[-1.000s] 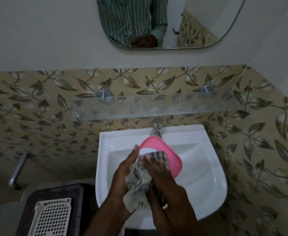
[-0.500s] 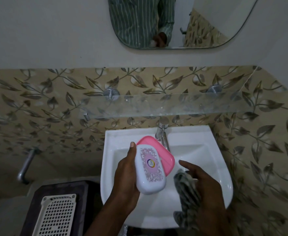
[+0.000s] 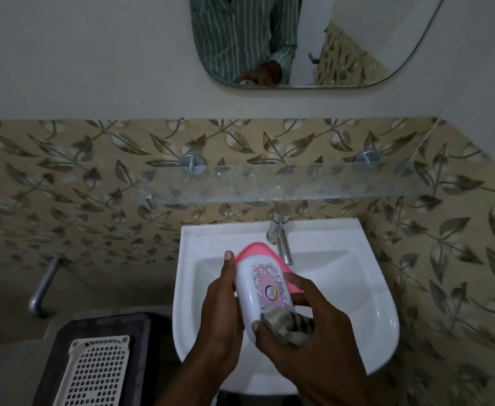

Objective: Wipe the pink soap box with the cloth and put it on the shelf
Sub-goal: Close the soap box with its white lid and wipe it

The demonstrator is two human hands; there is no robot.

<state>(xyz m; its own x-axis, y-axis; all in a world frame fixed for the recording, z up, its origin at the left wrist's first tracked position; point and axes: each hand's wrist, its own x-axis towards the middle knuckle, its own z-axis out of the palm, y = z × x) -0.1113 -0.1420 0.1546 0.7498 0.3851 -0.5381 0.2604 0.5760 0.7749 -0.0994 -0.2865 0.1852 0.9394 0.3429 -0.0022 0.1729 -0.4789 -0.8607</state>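
Note:
The pink soap box point(image 3: 262, 284) has a white lid with a purple label and a pink base showing behind it. My left hand point(image 3: 219, 312) grips it by its left side, thumb up along the edge, above the white sink point(image 3: 342, 288). My right hand point(image 3: 304, 332) holds the grey striped cloth point(image 3: 287, 325) bunched against the lid's near end, fingers wrapped over the box's right side. The glass shelf point(image 3: 284, 183) is fixed to the tiled wall above the sink and is bare.
A chrome tap point(image 3: 279, 232) stands at the back of the sink, just right of the box. A cream perforated basket point(image 3: 97, 373) lies on a dark stool at lower left. A metal pipe point(image 3: 42, 285) juts from the left wall. A mirror point(image 3: 307, 39) hangs above.
My right hand moved the cloth away from the box, exposing the lid, then came back left and now presses the cloth on the lid's near end. My left hand kept its hold.

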